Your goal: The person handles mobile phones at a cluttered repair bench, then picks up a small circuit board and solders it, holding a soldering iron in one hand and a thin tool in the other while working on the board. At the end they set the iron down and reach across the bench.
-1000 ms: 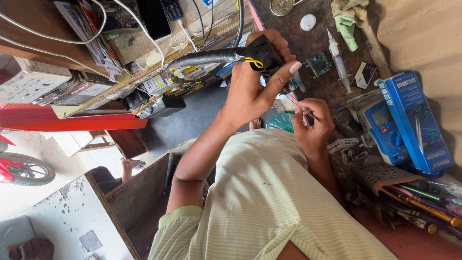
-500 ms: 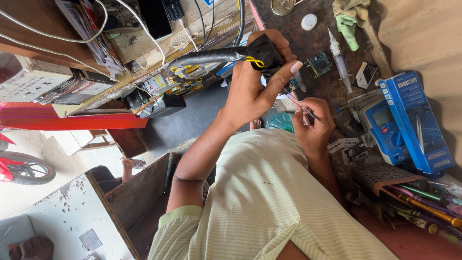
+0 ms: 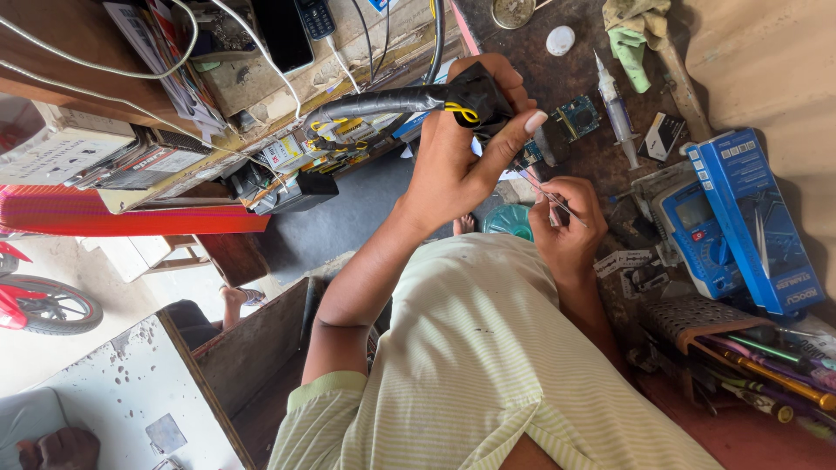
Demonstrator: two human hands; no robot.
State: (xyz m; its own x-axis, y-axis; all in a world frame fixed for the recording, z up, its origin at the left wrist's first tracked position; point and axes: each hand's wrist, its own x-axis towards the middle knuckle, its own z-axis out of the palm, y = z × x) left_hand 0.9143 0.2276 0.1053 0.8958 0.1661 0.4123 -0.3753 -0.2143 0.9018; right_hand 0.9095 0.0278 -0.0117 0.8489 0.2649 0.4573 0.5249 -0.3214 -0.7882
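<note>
Your left hand clamped round a black taped cable bundle – matte, yellow wires showing, your right hand pinching thin glinting tweezers, blue multimeter right.

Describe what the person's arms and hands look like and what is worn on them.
Both arms are bare from above the elbow down, under short sleeves of a pale green, finely striped shirt. The left hand and right hand wear no gloves; no rings or watch show.

Blue multimeter, blue box, syringe, green rag, screwdrivers, white cap
</note>
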